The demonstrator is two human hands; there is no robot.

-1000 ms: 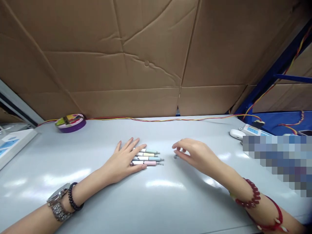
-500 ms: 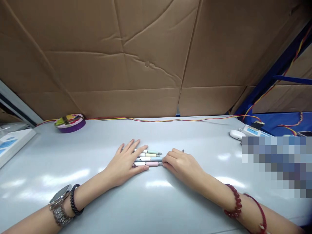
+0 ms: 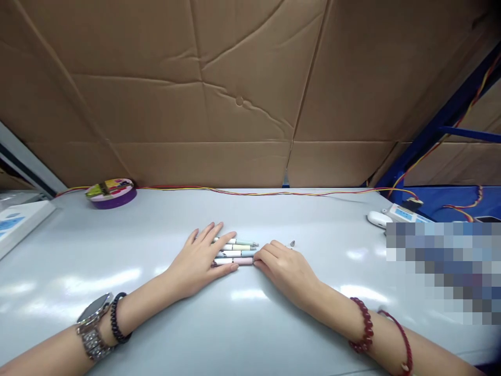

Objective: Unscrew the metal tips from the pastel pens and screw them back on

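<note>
Several click pens lie side by side on the grey table (image 3: pixel 250 334), among them a green pen (image 3: pixel 246 243), a yellow pen (image 3: pixel 243 247), a blue pen (image 3: pixel 247 254) and a pink pen (image 3: pixel 245 260). My left hand (image 3: pixel 199 261) rests over their left ends, fingers spread and thumb stretched beside the pink pen. Closed fingertips of my right hand (image 3: pixel 284 269) meet the right end of the pink pen and hide its clicker. A small metallic tip (image 3: pixel 292 244) shows behind my right hand; the rest of it is hidden.
A round purple box (image 3: pixel 113 199) stands at the back left. Red and yellow wires (image 3: pixel 235 192) run along the back edge below the cardboard wall (image 3: pixel 195 115). Power strips sit left (image 3: pixel 18 222) and right (image 3: pixel 407 213), with a white rounded case (image 3: pixel 379 219) near the right one.
My right hand has shifted slightly left against the pens, covering the pink pen's clicker. More of the metallic tip behind it shows. My left hand stays spread on the pens.
</note>
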